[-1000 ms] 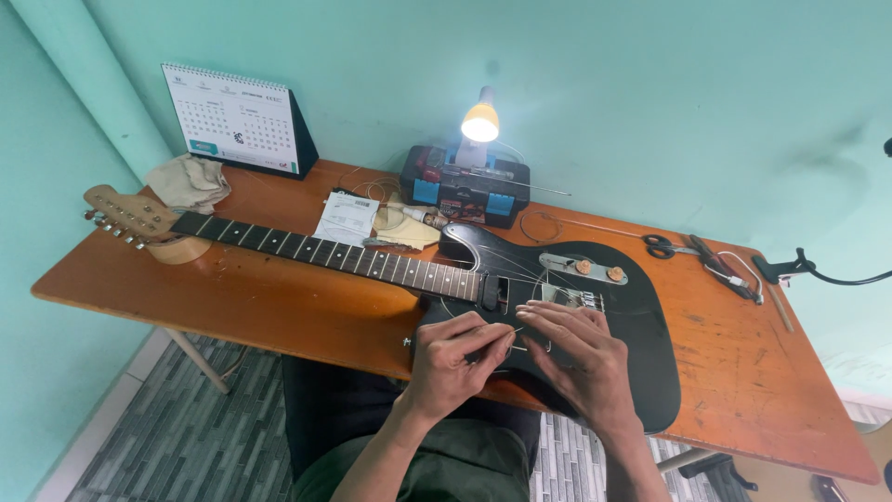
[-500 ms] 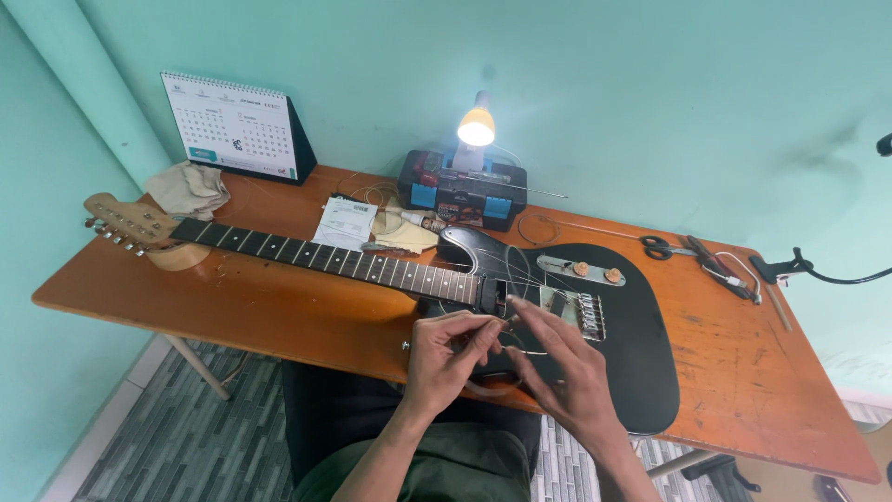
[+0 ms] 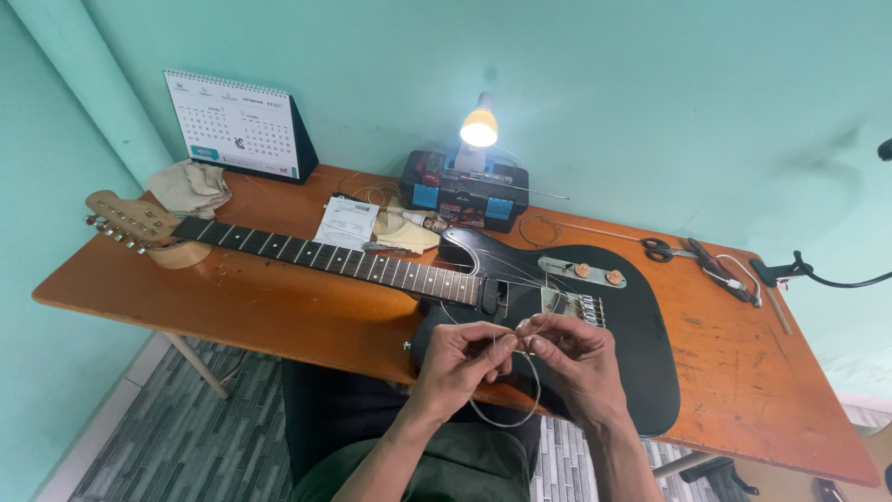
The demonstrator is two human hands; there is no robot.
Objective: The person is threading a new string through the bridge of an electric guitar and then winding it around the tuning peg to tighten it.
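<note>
Teal wall behind, worn orange-brown wooden table (image 3: 279, 307) in front, grey tiled floor below. A black electric guitar (image 3: 595, 325) is laid flat across the table, body near the person, neck (image 3: 325, 256) running off to the left, headstock (image 3: 125, 221) propped on a small wooden rest.

Both hands are held just over the near edge of the guitar body, close together. A thin guitar string (image 3: 506, 409) is pinched between them: left hand (image 3: 460, 358) with fingers curled and thumb against forefinger on the wire, right hand (image 3: 576, 358) pinching the other part of it at the fingertips. A loose loop of the string is seen hanging below the hands, toward the lap. Neither hand is spread or flat on the guitar.

Progress, as a judgement: the string in hand is not yet anchored at the bridge (image 3: 581, 307) as far as can be told; some wires are seen fanning loosely over the body near the pickup, so stringing looks partway at best. Whether any string reaches the tuners cannot be told.

Also on the table: black-and-blue toolbox (image 3: 465, 191) with a lit lamp (image 3: 478, 125) above it, desk calendar (image 3: 232, 125), beige rag (image 3: 190, 186), paper slip (image 3: 346, 221), scissors (image 3: 664, 249), a coiled spare wire (image 3: 548, 228).
</note>
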